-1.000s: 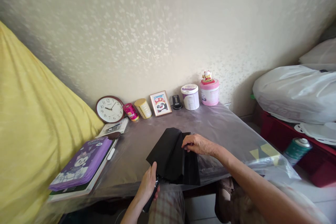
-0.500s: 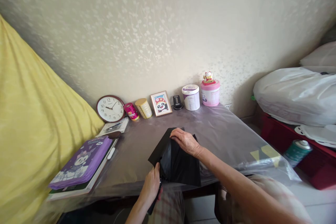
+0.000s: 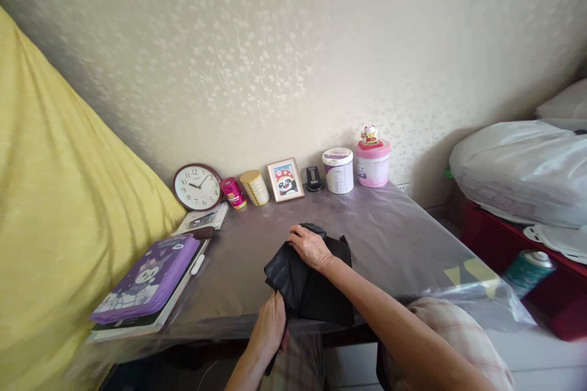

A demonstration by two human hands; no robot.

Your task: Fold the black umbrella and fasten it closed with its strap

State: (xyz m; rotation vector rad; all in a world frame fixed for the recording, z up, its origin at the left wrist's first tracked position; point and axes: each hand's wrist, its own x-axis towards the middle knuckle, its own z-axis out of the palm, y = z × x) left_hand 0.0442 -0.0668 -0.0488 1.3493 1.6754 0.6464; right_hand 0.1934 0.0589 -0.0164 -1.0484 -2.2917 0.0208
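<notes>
we have the umbrella [image 3: 298,284] over the near edge of the counter [image 3: 389,226], its black cloth [image 3: 328,293] bunched and partly folded. our left hand [image 3: 270,321] is clamped on it at the lower end, with the dark handle [image 3: 270,365] poking out below. our right hand [image 3: 312,248] is closed on a fold near the top of the cloth; we cannot tell whether the cloth rests on the counter beneath. to our left we see a purple case [image 3: 147,276] lying on some books [image 3: 156,319]. along the wall [image 3: 275,61] stand a clock [image 3: 197,188], a pink tin [image 3: 233,193], a yellow tin [image 3: 255,189], a picture [image 3: 286,181], a white tub [image 3: 338,172] and a pink tub [image 3: 373,166], with a cat figure [image 3: 369,135] sitting on top of the pink tub.
</notes>
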